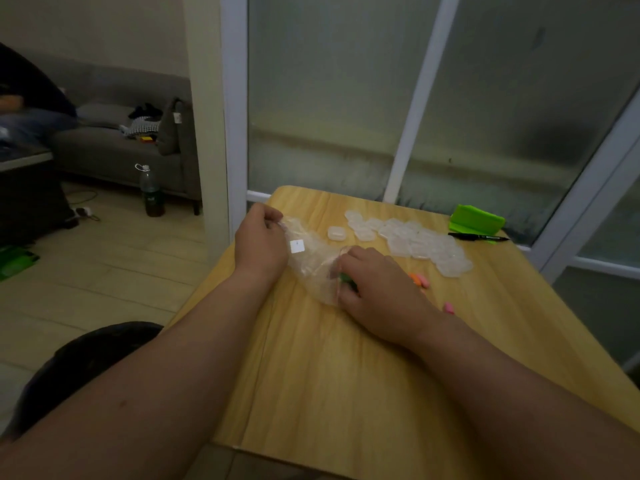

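A clear bag [311, 259] lay on the wooden table [329, 375], stretched out between two hands; it ran from ten o'clock down to four o'clock. The left hand [261, 242] was at the bag's thin end, at the ten o'clock side; its fingers were curled in tight and pinched that end, so the plastic came out right from the fingertips. The right hand [375, 285] was at the bag's wide end, at the four o'clock side; its fingers were bent over the plastic and its thumb sat under the low edge, so it gripped that end. A green bit [345, 278] peeked out under those bent fingers, touching them; I could not tell if it was inside the bag or outside it. A small white sticker [297, 246] sat on the bag, just beside the left hand, at its three o'clock.

A heap of little clear boxes [415, 240] lay at one o'clock from the right hand, near it but not touching; one box [336, 233] sat alone at the heap's nine o'clock side. Small orange bits [417, 279] lay just beside the right hand at three o'clock; a pink bit [448, 307] lay near the wrist at four o'clock. A black pen [479, 236] and a bright green holder [476, 220] sat at the far table edge, at two o'clock.
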Demonstrator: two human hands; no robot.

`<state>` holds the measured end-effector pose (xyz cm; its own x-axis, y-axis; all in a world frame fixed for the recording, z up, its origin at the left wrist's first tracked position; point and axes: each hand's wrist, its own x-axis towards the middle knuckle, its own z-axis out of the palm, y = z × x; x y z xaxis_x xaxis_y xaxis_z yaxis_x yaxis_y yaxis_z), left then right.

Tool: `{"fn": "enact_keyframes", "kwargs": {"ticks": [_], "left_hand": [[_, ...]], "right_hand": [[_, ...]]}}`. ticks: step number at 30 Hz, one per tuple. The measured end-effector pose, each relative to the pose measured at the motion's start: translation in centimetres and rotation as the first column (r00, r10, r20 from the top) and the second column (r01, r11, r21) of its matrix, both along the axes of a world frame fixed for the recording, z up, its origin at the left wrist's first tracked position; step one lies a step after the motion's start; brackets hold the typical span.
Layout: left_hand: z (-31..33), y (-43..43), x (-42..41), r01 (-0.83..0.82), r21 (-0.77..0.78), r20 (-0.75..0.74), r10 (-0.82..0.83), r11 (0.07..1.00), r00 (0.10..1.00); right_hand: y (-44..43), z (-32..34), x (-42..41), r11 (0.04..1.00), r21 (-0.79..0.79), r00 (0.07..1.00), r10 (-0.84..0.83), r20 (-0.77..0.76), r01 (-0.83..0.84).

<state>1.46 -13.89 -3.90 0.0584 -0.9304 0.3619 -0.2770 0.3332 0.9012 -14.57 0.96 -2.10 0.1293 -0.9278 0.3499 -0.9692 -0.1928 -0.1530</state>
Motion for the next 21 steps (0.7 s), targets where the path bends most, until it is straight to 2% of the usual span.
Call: {"fn": "enact_keyframes", "kwargs": {"ticks": [12, 18, 21], "left_hand": [[-0.2, -0.1, 0.1, -0.042, 0.014, 0.012, 0.042, 0.999, 0.999], [0.0, 0.3, 0.1, -0.035, 0.014, 0.008, 0.035, 0.999, 0.999], [0.0, 0.4, 0.1, -0.001, -0.006, 0.074, 0.002, 1.000, 0.997]], "right_hand": [[1.6, -1.3, -2.1, 0.994, -0.105, 0.978, -0.012, 0.210, 0.035], [2.0, -1.4, -2.0, 0.992, -0.121, 0.982, -0.020, 0.189, 0.043], [2.5, -1.5, -2.6, 0.988, -0.142, 0.975, -0.032, 0.222, 0.065]]}}
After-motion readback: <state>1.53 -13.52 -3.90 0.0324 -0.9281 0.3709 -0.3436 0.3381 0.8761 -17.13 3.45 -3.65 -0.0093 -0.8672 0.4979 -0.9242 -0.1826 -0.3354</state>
